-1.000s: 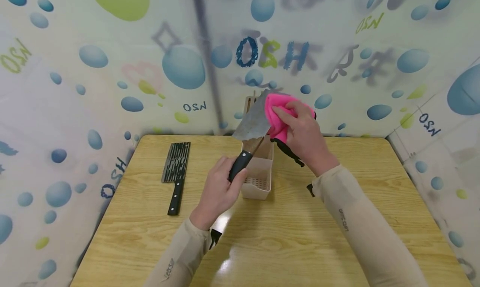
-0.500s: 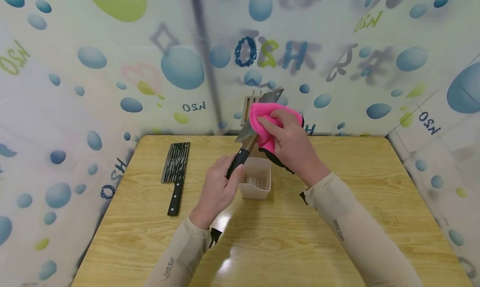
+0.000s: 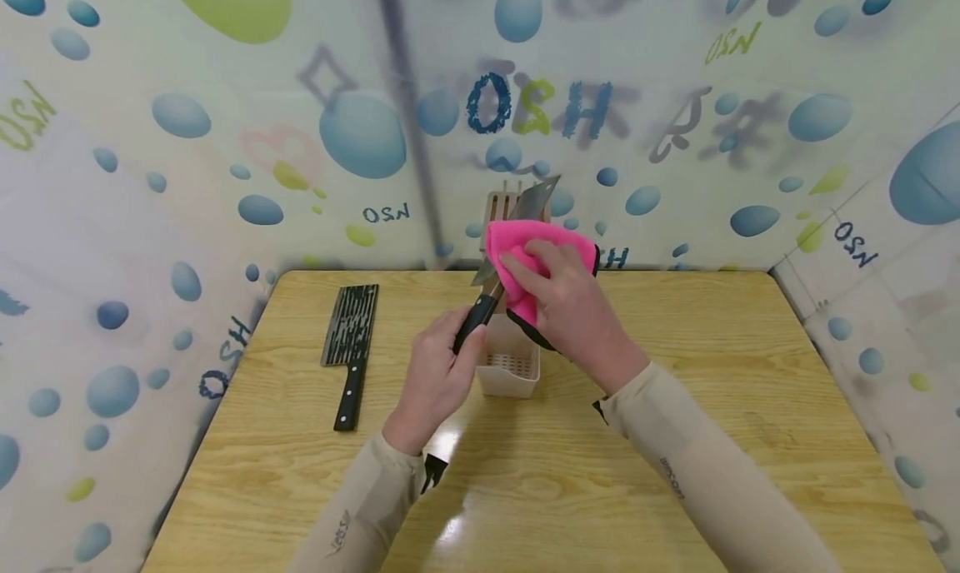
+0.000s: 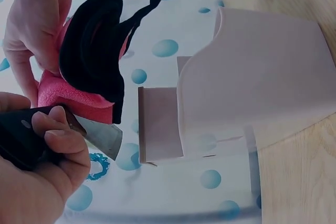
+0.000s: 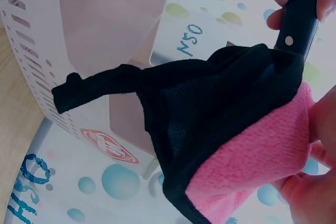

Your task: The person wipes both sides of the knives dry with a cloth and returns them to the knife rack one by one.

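Note:
In the head view my left hand point(image 3: 431, 377) grips the black riveted handle of a cleaver point(image 3: 537, 196), whose grey blade slants up to the right. A pink cloth point(image 3: 517, 238) with black edging is in my right hand point(image 3: 581, 319), pinched between fingers and thumb and lying against the blade. It covers the blade's middle, so only the far end and a bit near the handle show. The left wrist view has the fingers curled round the handle point(image 4: 23, 129), with the cloth point(image 4: 79, 98) just above the blade. A black loop dangles from the cloth's edge.
Behind the hands stands a beige plastic holder point(image 3: 510, 383) with a perforated bottom and a slotted back. A second cleaver point(image 3: 352, 323), its blade streaked black and white, lies at the left of the wooden table point(image 3: 637, 490). A patterned wall covering rises behind.
My right hand has moved the cloth left and down along the blade, closer to the handle. The blade has turned from its broad side to a narrower view. My left hand stays nearly in place.

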The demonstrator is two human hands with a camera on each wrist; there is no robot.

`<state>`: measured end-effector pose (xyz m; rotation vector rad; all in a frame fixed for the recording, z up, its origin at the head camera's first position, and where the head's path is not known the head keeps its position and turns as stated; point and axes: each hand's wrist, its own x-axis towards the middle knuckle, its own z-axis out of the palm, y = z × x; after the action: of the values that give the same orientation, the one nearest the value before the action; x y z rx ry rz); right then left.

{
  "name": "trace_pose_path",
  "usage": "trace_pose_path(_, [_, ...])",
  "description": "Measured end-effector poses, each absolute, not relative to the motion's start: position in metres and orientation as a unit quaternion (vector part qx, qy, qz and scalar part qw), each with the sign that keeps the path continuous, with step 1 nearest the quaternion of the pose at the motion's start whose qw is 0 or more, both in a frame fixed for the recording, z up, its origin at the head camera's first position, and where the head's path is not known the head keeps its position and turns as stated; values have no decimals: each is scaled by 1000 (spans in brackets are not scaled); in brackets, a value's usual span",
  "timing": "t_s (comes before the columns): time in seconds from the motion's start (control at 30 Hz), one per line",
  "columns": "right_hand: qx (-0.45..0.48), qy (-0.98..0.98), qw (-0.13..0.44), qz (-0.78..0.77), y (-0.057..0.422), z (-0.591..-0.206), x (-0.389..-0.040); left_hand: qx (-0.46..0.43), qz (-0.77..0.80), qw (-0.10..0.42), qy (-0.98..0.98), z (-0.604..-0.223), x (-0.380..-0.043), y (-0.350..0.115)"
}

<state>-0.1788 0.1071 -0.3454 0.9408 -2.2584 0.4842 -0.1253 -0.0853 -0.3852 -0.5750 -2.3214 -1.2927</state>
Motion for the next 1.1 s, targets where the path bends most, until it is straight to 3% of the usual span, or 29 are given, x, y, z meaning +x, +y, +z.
trace_pose_path(0.63, [417, -827, 333, 175, 97, -349, -161, -192, -494, 212, -821, -382, -132, -87])
trace_pose_path(1.1, [374, -852, 320, 180, 108, -346, -177, -210, -474, 214, -828, -380, -127, -86])
